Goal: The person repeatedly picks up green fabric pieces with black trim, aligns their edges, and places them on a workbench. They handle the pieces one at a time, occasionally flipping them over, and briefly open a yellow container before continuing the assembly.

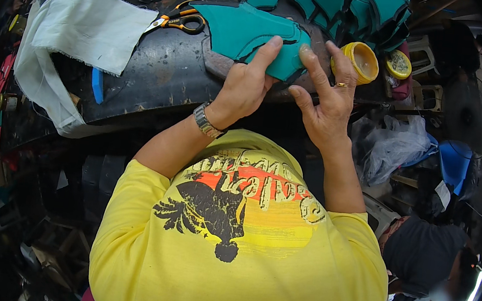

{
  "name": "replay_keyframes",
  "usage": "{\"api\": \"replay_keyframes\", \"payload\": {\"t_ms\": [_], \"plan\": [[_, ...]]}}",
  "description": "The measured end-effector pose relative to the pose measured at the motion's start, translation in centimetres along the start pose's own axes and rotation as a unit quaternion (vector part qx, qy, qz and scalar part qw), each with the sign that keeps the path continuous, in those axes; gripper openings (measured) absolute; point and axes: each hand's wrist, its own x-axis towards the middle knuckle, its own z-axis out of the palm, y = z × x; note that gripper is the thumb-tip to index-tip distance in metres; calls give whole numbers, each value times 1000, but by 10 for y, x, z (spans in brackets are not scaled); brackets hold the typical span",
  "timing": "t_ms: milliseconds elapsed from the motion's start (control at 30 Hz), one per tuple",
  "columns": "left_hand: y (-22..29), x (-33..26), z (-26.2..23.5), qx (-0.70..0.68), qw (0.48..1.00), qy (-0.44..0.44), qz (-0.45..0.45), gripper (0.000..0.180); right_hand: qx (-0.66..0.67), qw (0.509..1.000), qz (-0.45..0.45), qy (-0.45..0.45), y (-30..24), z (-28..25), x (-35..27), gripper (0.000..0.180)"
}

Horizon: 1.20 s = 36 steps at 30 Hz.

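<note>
A flat teal panel (239, 34) with black edging and stitched curved lines, cut like a shoe upper, lies over a dark stone-like slab (220, 65) on the bench. My left hand (245, 88) grips its near edge, thumb on top and the other fingers hidden underneath. On the panel's right end rests the index fingertip of my right hand (330, 104); its thumb stands apart and its fingers are spread. Beside those fingers, an open yellow jar (365, 63) shows a pale substance inside. Orange-and-black scissors (184, 20) lie at the panel's left end, blades partly under white cloth.
White cloth (91, 26) drapes over the left of the black bench (154, 75). Several similar teal pieces (334, 6) are piled at the back. A yellow lid (398, 64) lies right of the jar. Farther right are clear plastic bags (393, 147), a fan (472, 117) and another person (428, 255).
</note>
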Motion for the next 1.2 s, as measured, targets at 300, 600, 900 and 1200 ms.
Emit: {"api": "replay_keyframes", "payload": {"t_ms": [300, 600, 900, 1200], "plan": [[-7, 6, -7, -56, 997, -12, -53, 34, 189, 979, 8, -72, -2, -6, -14, 35], [0, 6, -5, -178, 981, -39, -66, 39, 243, 968, 56, 14, 11, 13, -5, 58], [-12, 10, -14, -214, 973, -3, -89, 42, -41, 999, -33, -15, 3, 27, -17, 59], [-14, 17, -35, -245, 960, -82, -112, 40, 318, 947, -18, 49, 5, 10, -21, 53]]}}
